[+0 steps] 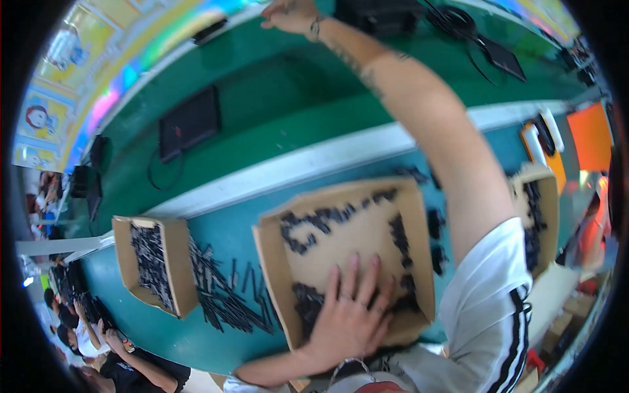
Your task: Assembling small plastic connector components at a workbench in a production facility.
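My left hand (350,321) lies with fingers spread in a cardboard box (426,262), over its bare brown bottom. Small black parts (321,219) line the box's sides and gather in its near corners, some beside this hand. Too small to name, they look like short plastic pieces. My right arm stretches across the bench to the far edge. There my right hand (291,14), cut by the picture's rim, has thumb and fingertips apart, and nothing shows in it.
Left of the box lie loose long black strips (229,304) and a smaller carton (180,268) filled with similar ones. Another carton (549,216) stands at right. A raised green shelf (275,118) behind holds a black tablet-like panel (190,123) and a coiled cable (452,23). Other people work at far left.
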{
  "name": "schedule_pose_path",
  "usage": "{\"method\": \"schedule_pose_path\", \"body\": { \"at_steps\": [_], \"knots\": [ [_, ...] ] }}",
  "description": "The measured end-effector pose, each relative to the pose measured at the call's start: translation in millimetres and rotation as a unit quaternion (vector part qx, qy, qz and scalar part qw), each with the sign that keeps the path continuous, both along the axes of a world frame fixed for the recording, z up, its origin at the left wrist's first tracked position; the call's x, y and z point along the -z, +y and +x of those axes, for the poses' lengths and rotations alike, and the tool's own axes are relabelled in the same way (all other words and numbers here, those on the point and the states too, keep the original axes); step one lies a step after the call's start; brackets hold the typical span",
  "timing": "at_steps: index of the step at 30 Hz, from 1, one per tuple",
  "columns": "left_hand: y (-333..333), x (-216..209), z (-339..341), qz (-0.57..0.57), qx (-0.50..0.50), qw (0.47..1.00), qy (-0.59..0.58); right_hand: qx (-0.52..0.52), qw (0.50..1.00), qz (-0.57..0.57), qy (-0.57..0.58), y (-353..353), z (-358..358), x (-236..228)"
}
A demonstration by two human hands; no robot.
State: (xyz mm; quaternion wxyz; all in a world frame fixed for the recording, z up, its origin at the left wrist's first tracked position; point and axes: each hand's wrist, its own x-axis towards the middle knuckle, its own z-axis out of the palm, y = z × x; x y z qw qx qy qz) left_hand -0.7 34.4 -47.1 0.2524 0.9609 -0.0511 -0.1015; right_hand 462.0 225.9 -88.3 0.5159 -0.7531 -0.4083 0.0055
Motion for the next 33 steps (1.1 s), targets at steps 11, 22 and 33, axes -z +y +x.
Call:
{"method": "schedule_pose_path", "body": {
  "at_steps": [11,22,33],
  "knots": [
    [-17,-6,-18,0.087,-0.008,0.986,-0.144,-0.01,0.983,-0.178,-0.03,-386,-150,-86],
    [-4,-14,-16,0.042,0.028,0.996,-0.075,0.185,0.95,-0.242,-0.07,-551,-232,-42],
    [-9,-17,2,0.08,0.016,0.997,0.01,0.281,0.914,-0.241,-0.168,-526,-230,-32]
  ]
}}
